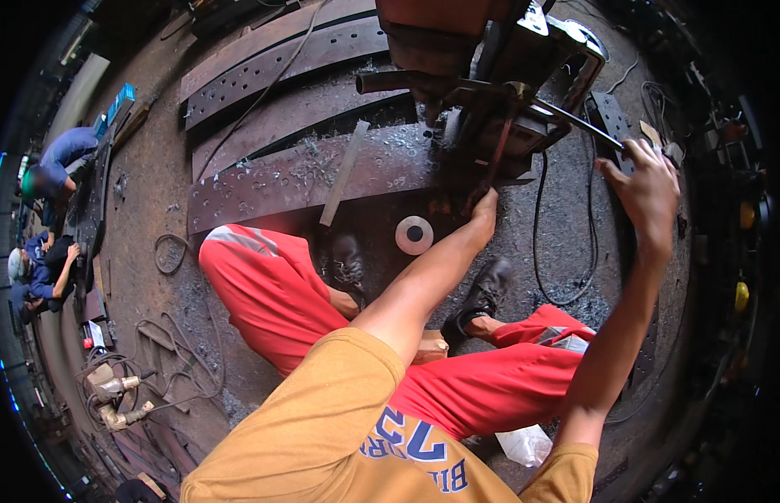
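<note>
A dark magnetic-type drilling machine (491,126) stands at the far middle on perforated steel plates (273,189), with handle bars spreading from its hub. My right hand (646,189) is closed round the end of the bright bar on the right, thumb apart from the fingers. My left hand (484,204) is at the lower end of a reddish bar (502,147) that slants down from the hub; its fingers look wrapped round it, partly hidden. Metal shavings (382,151) lie over the plate beside the machine, and a flat metal strip (345,172) lies across it.
A round white thing with a dark centre (414,235) stands between my shoes. A black cable (541,243) loops on the floor at right. Two people (50,251) crouch or bend at far left. Tangled cables with a tool (113,390) lie lower left; a clear plastic bag (527,446) is beside my leg.
</note>
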Motion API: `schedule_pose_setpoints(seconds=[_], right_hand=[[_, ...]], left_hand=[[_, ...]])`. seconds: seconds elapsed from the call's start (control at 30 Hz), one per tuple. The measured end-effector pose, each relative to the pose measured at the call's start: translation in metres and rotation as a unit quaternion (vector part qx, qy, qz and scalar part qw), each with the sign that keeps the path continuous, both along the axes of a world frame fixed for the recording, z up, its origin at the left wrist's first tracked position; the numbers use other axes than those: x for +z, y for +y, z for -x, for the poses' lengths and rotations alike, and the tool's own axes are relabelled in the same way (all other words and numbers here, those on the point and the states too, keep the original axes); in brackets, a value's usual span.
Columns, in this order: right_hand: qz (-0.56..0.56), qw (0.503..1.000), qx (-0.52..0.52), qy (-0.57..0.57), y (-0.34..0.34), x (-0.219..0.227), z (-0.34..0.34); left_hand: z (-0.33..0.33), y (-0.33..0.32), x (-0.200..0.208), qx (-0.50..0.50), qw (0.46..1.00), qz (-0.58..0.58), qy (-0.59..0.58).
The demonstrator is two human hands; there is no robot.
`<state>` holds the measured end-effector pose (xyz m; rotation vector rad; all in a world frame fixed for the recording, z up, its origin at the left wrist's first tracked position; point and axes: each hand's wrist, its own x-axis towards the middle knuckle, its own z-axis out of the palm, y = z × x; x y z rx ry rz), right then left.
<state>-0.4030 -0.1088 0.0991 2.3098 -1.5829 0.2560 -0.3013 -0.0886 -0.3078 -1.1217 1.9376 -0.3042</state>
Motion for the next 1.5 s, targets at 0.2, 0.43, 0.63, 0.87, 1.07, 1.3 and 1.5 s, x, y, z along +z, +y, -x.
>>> schedule_pose_setpoints(seconds=[0.2, 0.43, 0.63, 0.87, 1.07, 1.3, 1.5], right_hand=[[-0.074, 0.993, -0.053, 0.077, -0.033, -0.006, -0.007], [-0.066, 0.994, -0.066, 0.056, -0.049, -0.041, -0.002], [-0.09, 0.99, -0.101, 0.045, -0.049, -0.06, 0.002], [-0.135, 0.984, -0.115, -0.016, -0.052, -0.074, -0.005], [-0.136, 0.982, -0.129, -0.02, -0.055, -0.073, -0.007], [-0.136, 0.982, -0.127, -0.024, -0.058, -0.078, -0.005], [-0.156, 0.977, -0.144, -0.026, -0.059, -0.078, -0.003]], left_hand=[[-0.021, 0.011, -0.016, -0.015, 1.0, 0.02, 0.017], [-0.062, 0.045, 0.085, 0.078, 0.992, -0.013, 0.1], [-0.08, 0.052, 0.101, 0.098, 0.988, -0.041, 0.109], [-0.126, 0.11, 0.045, -0.171, 0.964, 0.201, 0.042], [-0.137, 0.065, 0.178, -0.135, 0.986, 0.025, 0.099], [-0.108, 0.052, 0.135, -0.016, 0.997, -0.08, 0.012], [-0.102, 0.041, 0.137, 0.042, 0.986, -0.159, 0.014]])
